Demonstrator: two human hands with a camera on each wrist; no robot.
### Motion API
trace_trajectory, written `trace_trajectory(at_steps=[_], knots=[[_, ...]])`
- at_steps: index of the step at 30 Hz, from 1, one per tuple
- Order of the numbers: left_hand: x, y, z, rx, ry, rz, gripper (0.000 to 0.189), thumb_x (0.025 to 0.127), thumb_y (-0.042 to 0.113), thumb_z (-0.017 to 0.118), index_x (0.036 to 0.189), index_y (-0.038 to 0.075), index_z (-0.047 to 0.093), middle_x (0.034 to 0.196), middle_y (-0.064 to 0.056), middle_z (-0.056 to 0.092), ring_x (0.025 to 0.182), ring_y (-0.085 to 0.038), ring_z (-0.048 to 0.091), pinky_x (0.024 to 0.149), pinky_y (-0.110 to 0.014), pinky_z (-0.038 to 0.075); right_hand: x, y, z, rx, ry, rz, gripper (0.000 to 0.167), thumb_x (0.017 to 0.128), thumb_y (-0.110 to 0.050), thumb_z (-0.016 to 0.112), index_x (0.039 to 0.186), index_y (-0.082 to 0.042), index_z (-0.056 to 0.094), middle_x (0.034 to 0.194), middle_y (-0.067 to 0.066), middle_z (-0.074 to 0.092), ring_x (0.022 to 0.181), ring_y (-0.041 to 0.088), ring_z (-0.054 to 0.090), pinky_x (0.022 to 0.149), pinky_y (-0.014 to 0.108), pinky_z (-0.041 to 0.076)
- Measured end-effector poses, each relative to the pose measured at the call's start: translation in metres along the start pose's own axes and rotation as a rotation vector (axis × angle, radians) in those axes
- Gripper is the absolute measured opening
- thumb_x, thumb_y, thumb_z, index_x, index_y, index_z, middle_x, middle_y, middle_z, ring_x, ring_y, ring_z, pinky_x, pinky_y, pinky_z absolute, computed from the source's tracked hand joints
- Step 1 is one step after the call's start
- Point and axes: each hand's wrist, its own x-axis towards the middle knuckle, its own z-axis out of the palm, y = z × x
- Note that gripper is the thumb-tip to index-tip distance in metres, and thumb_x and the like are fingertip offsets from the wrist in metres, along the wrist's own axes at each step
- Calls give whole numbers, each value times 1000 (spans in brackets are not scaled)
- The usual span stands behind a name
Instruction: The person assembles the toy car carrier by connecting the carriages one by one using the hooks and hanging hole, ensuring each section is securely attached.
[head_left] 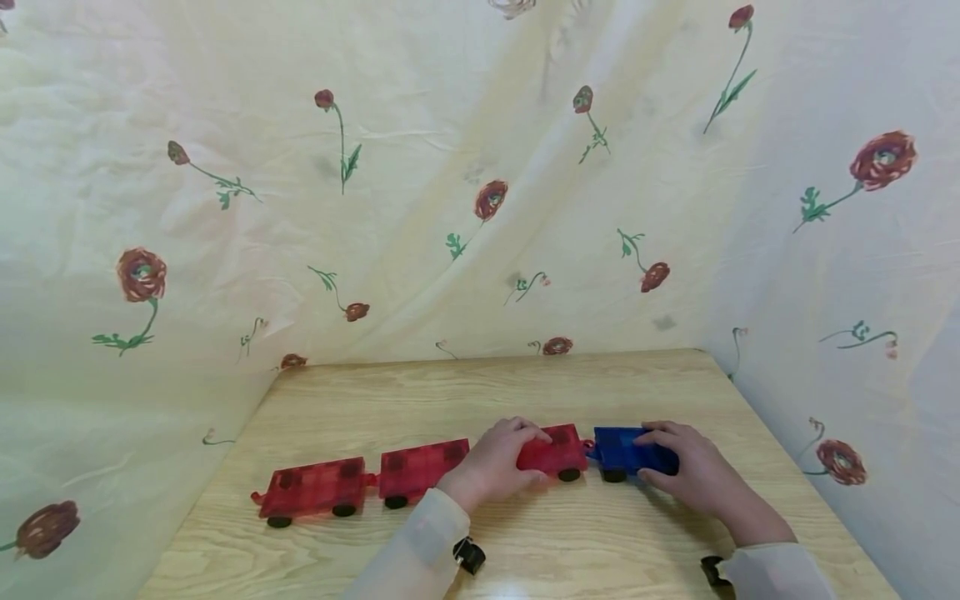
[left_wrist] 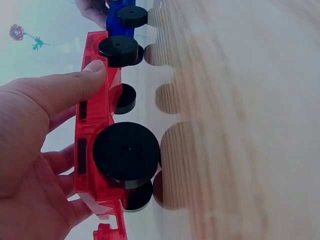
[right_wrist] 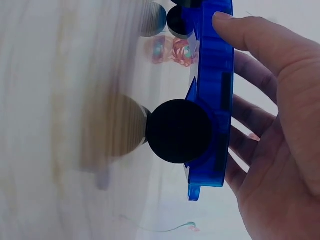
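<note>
My left hand [head_left: 491,462] grips a red see-through toy train car [head_left: 558,450], thumb on the near side and fingers on the far side. Its black wheels [left_wrist: 126,151] stand at the tabletop, and a hook [left_wrist: 109,232] sticks out of one end. To the right, my right hand [head_left: 693,467] holds a blue toy train car [head_left: 618,450] by its sides. The red and blue cars meet end to end at a small red hook [head_left: 588,447]; whether they are linked, I cannot tell. My left hand hides the gap to the red car behind.
Two more red train cars, a middle one [head_left: 416,471] and a leftmost one [head_left: 315,487], line up on the wooden table [head_left: 480,396], joined or nearly touching. A flowered cloth [head_left: 405,167] hangs behind and beside the table. Black straps [head_left: 469,555] show at both wrists.
</note>
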Motion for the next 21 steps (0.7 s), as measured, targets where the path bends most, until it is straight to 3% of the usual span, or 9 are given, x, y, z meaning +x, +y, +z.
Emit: trace_trajectory(at_steps=[6, 17, 21], knots=[[1, 0, 0, 68, -7, 20, 46, 94, 40, 81, 137, 35, 65, 139, 12, 55, 133, -15, 49, 110, -36, 47, 0, 3, -1, 26, -17, 5, 38, 85, -26, 90, 120, -16, 77, 144, 18, 58, 134, 50, 48, 102, 76, 37], [1, 0, 0, 96, -11, 28, 47, 95, 40, 80, 139, 36, 64, 141, 12, 55, 134, -15, 51, 111, -36, 46, 0, 5, -3, 60, -40, 6, 38, 86, -24, 89, 120, -15, 77, 145, 21, 57, 134, 53, 47, 102, 73, 41], [0, 1, 1, 165, -5, 44, 50, 94, 44, 80, 140, 36, 64, 148, 8, 54, 141, -16, 47, 124, -41, 29, 0, 5, -2, 54, -44, 0, 37, 86, -22, 89, 120, -14, 76, 146, 22, 57, 133, 53, 48, 103, 72, 41]])
